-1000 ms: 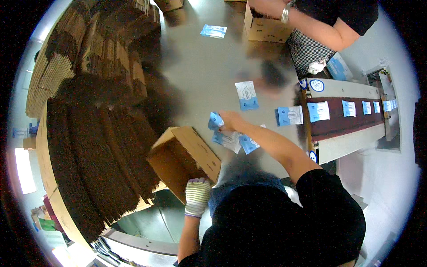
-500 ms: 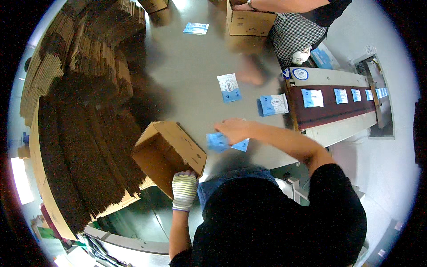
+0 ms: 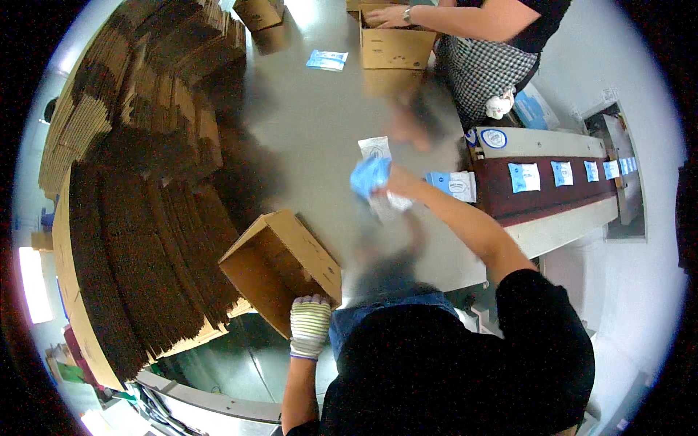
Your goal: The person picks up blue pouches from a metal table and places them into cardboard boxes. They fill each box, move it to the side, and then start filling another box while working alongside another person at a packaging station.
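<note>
My left hand (image 3: 310, 328), in a striped knit glove, has its fingers curled over the near edge of an open cardboard box (image 3: 309, 251). The box rests tilted on its side, its opening facing toward me and to the left. My bare right hand (image 3: 393, 182) grips blue-and-white soft packets (image 3: 370, 175), blurred by motion; how many is hard to tell. Just beyond them a flat packet (image 3: 374, 147) lies on the table, partly covered by those in my hand. To the right, another packet (image 3: 452, 185) lies by the conveyor's end.
A conveyor belt (image 3: 502, 203) on the right carries several packets in a row. Stacks of flattened cardboard (image 3: 138, 254) fill the left. Across the metal table (image 3: 305, 123), a co-worker's hands are at another cardboard box (image 3: 396, 49); one more packet (image 3: 327, 60) lies near it.
My right hand has moved away from me and slightly right, lifting the packets off the table toward the flat one. My left hand stays on the box edge. Packets on the belt have shifted slightly.
</note>
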### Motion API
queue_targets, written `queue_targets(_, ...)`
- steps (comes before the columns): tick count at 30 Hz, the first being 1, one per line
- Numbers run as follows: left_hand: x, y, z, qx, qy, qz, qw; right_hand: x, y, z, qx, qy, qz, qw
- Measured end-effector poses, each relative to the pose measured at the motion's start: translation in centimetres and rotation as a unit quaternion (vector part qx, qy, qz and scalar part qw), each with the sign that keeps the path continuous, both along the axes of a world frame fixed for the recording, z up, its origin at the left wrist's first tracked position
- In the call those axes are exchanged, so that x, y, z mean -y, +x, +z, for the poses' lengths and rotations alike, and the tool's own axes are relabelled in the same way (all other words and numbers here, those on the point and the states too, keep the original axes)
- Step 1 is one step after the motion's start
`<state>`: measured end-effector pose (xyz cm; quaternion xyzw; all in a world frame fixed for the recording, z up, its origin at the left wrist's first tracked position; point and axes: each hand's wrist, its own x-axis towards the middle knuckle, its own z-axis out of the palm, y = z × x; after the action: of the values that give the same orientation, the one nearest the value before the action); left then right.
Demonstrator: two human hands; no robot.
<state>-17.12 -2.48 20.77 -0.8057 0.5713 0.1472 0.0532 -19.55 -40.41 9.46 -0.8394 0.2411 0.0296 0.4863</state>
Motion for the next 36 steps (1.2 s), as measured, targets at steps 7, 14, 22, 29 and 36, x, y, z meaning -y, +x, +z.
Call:
queue_targets(7, 3.0, -1.6, -1.3, -0.040, -0.032, -0.032, 0.998, -1.7, 6.6, -2.2, -0.113, -0.154, -0.255, 0.948)
queue_targets(14, 7.1, -2.0, -1.9, -0.045, -0.015, -0.001, 0.999, -5.9, 2.4, 13.7, 0.165, 0.358, -0.010, 0.919)
queue_targets(22, 10.2, -6.8, -1.6, -0.015, -0.040, -0.054, 0.998, -15.6, -1.5, 9.9, 0.124, -0.396, 0.369, 0.832)
queue_targets(29, 7.4, -8.7, -3.5, -0.035, -0.005, 0.030, 0.999, -18.2, -3.4, 13.0, 0.062, -0.158, 0.463, 0.870)
queue_targets(36, 6.5, -6.6, -1.1, 0.015, 0.033, 0.020, 0.999, 9.7, -7.5, 11.9, -0.033, -0.327, 0.214, 0.920)
